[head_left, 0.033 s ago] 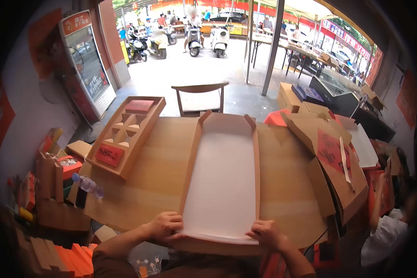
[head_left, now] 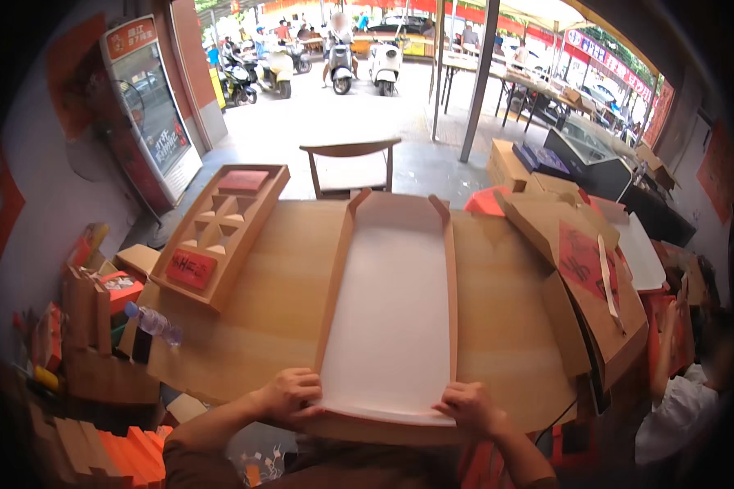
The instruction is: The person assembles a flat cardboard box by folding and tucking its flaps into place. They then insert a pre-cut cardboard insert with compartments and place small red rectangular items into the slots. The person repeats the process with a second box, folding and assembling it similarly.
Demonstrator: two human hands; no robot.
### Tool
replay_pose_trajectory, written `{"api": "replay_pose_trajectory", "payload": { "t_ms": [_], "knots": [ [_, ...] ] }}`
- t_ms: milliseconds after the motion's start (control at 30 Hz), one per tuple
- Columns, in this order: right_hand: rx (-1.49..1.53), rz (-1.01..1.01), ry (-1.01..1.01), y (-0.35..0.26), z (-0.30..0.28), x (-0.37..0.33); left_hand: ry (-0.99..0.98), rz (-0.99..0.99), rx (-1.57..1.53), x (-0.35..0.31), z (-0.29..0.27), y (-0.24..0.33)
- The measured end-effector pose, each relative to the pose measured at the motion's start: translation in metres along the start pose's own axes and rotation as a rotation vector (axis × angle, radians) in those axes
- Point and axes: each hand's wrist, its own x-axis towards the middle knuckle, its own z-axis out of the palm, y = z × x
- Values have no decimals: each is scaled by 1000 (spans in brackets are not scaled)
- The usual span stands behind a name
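Observation:
A long, shallow cardboard box (head_left: 390, 301) with a white inside lies lengthwise in front of me on the brown table. Its side walls stand up, and small flaps stick out at its far corners. My left hand (head_left: 294, 394) is closed on the near left corner. At the near right corner, my right hand (head_left: 469, 406) pinches the edge between thumb and fingers. Left of it on the table rests another cardboard box (head_left: 251, 246), fitted with folded dividers, a dark red packet (head_left: 245, 180) at its far end and a brighter red one (head_left: 191, 269) at its near end.
A plastic bottle (head_left: 153, 322) lies at the table's left edge. Cardboard pieces with a red label (head_left: 585, 273) are stacked at the right, a pale strip (head_left: 607, 277) on top. A chair (head_left: 351, 173) stands beyond the table. Someone's white sleeve (head_left: 675, 414) shows at far right.

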Motion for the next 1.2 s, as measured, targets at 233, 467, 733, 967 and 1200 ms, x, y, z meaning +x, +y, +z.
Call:
{"api": "replay_pose_trajectory", "payload": {
  "t_ms": [233,467,733,967,1200],
  "knots": [
    [233,177,-18,1,0,-5,17,-114,9,0,7,4],
    [226,84,-200,-6,-27,-3,119,-228,-78,-4,22,-5],
    [98,93,-59,7,3,-11,321,-359,-49,2,33,6],
    [34,6,-22,-3,1,-5,375,-281,1,9,39,6],
    [-65,18,-102,-9,-4,-2,248,-207,87,16,25,15]
  ]
}}
